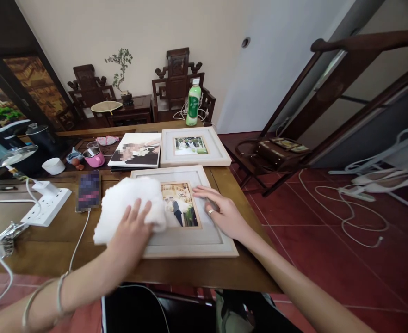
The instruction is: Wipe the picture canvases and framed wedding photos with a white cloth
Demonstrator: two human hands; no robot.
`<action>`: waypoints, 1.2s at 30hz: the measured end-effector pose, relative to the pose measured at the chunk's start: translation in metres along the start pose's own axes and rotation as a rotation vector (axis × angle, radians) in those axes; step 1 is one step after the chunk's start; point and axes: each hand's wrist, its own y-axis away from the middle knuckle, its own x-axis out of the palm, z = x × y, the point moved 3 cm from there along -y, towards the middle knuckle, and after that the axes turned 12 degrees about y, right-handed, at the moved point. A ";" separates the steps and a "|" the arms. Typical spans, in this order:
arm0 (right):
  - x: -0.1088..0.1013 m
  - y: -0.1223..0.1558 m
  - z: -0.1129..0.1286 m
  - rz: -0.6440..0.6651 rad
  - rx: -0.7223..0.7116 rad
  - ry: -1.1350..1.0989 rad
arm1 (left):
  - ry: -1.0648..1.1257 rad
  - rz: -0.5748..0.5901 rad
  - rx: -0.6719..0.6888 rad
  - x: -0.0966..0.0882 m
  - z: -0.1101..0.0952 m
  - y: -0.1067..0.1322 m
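Observation:
My left hand (132, 231) holds a fluffy white cloth (127, 199) against the left part of a pale wood picture frame (190, 253), its fingers spread over the top. The thumb is hidden, and the hand is slightly blurred. Inside the frame, a white mat surrounds a photo (179, 206) of a couple; the cloth covers the mat's left side. My right hand (221, 208) rests on the right side of the same frame, fingers stretched out beside the photo and a ring on one of them. Nothing is gripped in it.
Behind lie a second framed photo (190, 162) and a photo board (134, 150). A green bottle (193, 104) stands at the table's far edge. Leftward are a phone (88, 192) on a cable, a power strip (47, 208) and a pink cup (95, 158). A wooden chair (276, 157) stands right.

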 end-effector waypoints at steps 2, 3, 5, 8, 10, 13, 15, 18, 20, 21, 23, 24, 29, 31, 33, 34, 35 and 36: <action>0.000 0.000 0.001 -0.003 -0.004 -0.003 | 0.003 0.037 0.052 -0.001 -0.024 0.023; 0.000 0.000 0.001 -0.004 -0.006 -0.003 | 0.006 0.041 0.058 -0.002 -0.032 0.031; 0.000 0.000 0.001 -0.005 -0.007 -0.003 | 0.021 0.046 0.060 -0.003 -0.039 0.034; 0.000 0.001 0.001 -0.012 -0.005 -0.002 | 0.056 0.018 0.033 -0.003 -0.029 0.015; 0.000 0.001 0.000 -0.013 -0.008 0.000 | 0.080 -0.050 0.002 -0.002 -0.011 -0.008; 0.000 0.001 0.000 -0.008 -0.011 -0.009 | 0.096 -0.174 -0.011 -0.002 0.025 -0.041; 0.000 0.001 0.000 -0.008 -0.010 -0.020 | 0.093 -0.233 0.014 -0.003 0.047 -0.057; 0.000 0.001 0.000 -0.015 -0.009 -0.031 | 0.068 -0.239 0.065 -0.003 0.067 -0.071; -0.001 0.001 0.000 -0.016 -0.004 -0.033 | 0.043 -0.183 0.073 -0.003 0.067 -0.071; -0.001 0.002 0.000 -0.016 -0.001 -0.032 | 0.028 -0.145 0.066 -0.003 0.062 -0.068; 0.000 0.002 0.000 -0.014 0.009 -0.026 | -0.006 -0.069 0.031 -0.003 0.045 -0.055; 0.000 0.002 0.000 -0.013 0.012 -0.023 | -0.021 -0.032 0.015 -0.003 0.034 -0.045; 0.001 0.001 0.000 -0.013 0.011 -0.008 | 0.004 0.090 0.135 -0.003 -0.026 0.017; 0.001 0.001 0.000 -0.015 0.008 -0.009 | 0.028 0.069 0.208 -0.004 -0.041 0.034; 0.001 0.001 0.000 -0.018 0.004 -0.012 | 0.040 0.052 0.225 -0.005 -0.047 0.037; 0.001 0.001 0.000 -0.021 0.002 -0.014 | 0.041 0.050 0.215 -0.005 -0.046 0.034; 0.001 0.001 0.000 -0.024 -0.002 -0.015 | 0.040 0.050 0.201 -0.004 -0.043 0.028; 0.001 0.001 0.000 -0.028 -0.007 -0.016 | 0.037 0.045 0.177 -0.004 -0.039 0.019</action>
